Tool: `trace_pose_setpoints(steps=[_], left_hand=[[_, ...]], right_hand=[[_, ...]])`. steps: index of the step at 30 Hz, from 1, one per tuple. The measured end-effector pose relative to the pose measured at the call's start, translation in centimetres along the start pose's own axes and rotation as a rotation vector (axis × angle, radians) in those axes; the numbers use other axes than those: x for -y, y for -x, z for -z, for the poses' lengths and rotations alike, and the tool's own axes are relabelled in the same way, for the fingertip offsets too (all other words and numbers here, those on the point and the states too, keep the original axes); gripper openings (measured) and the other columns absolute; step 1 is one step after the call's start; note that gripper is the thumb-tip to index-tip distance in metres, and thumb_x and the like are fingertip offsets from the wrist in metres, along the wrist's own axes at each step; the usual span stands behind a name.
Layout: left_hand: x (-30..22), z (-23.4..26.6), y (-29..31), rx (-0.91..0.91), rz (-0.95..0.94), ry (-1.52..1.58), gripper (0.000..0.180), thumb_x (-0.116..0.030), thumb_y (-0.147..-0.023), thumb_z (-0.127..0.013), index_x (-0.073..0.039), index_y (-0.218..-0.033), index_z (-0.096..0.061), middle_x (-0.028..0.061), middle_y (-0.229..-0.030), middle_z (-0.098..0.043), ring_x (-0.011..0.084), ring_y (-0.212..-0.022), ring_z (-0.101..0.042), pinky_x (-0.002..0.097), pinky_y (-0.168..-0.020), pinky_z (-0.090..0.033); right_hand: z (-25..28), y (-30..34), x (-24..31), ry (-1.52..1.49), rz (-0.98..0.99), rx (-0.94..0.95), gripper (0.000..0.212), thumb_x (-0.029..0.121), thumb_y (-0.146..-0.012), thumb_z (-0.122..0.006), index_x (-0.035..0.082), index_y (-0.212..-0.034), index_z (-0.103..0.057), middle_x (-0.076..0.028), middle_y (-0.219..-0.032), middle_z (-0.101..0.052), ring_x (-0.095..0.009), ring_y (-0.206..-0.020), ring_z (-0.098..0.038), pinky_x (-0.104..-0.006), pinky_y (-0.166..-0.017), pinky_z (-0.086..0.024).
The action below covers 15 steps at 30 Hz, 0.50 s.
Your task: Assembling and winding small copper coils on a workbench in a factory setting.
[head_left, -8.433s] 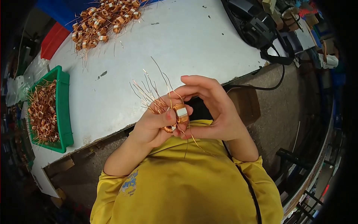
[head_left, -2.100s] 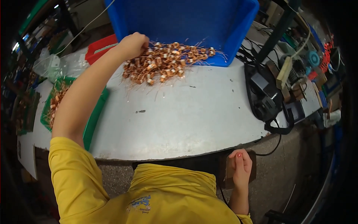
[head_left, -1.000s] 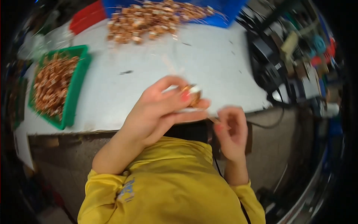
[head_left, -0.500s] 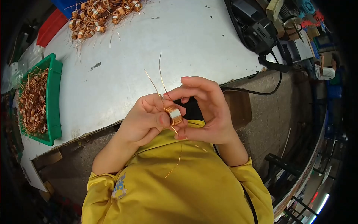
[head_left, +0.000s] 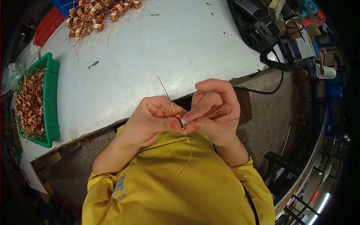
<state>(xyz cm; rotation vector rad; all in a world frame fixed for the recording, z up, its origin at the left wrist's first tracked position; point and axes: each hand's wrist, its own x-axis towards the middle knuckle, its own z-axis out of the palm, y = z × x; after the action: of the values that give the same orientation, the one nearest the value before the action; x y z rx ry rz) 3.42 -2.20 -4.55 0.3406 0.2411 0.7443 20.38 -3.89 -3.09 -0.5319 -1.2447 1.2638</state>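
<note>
Holding, in the head view, one copper-wound coil (head_left: 183, 123) with a pale block on its side, between the two hands, in front of a yellow shirt (head_left: 165, 176), just off the near edge of the white tabletop (head_left: 131, 63). Left hand (head_left: 150, 122): curled, thumb and fingers closed on the coil's left side. Right hand (head_left: 222, 118): thumb and one finger pinched at the coil's right side, another finger raised clear, palm partly open. Wire ends: one rising past the left hand, one hanging over the shirt, others running across the right palm. At left: green tray (head_left: 51, 101), filled with similar coils. Upper left: loose heap of coils (head_left: 93, 17), near a red container (head_left: 48, 26) and a blue bin (head_left: 62, 5). Upper right: black appliance (head_left: 258, 33), black cable (head_left: 262, 92) trailing below the edge.
</note>
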Motion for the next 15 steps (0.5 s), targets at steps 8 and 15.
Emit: trace_pose_setpoints(steps=[8, 15], left_hand=[[-0.3, -1.7, 0.0, -0.162, 0.077, 0.072, 0.020, 0.011, -0.073, -0.062, 0.004, -0.092, -0.058, 0.0177, -0.086, -0.063, 0.0272, -0.076, -0.065, 0.0299, -0.065, -0.055], [0.7, -1.6, 0.2, -0.153, 0.061, -0.035, 0.031, 0.014, -0.068, -0.060, 0.007, -0.098, -0.054, 0.0176, -0.081, -0.062, 0.0299, -0.074, -0.066, 0.0287, -0.058, -0.055]], right_hand=[[0.6, 0.4, 0.7, 0.179, -0.170, -0.054, 0.085, -0.003, -0.053, -0.078, 0.003, -0.127, -0.037, -0.011, -0.104, -0.062, -0.015, -0.092, -0.055, -0.0260, -0.082, -0.039], [0.8, 0.6, 0.6, 0.308, -0.196, 0.143, 0.106, 0.004, -0.039, -0.085, 0.002, -0.131, -0.032, -0.013, -0.098, -0.064, -0.017, -0.094, -0.054, -0.0260, -0.086, -0.039]])
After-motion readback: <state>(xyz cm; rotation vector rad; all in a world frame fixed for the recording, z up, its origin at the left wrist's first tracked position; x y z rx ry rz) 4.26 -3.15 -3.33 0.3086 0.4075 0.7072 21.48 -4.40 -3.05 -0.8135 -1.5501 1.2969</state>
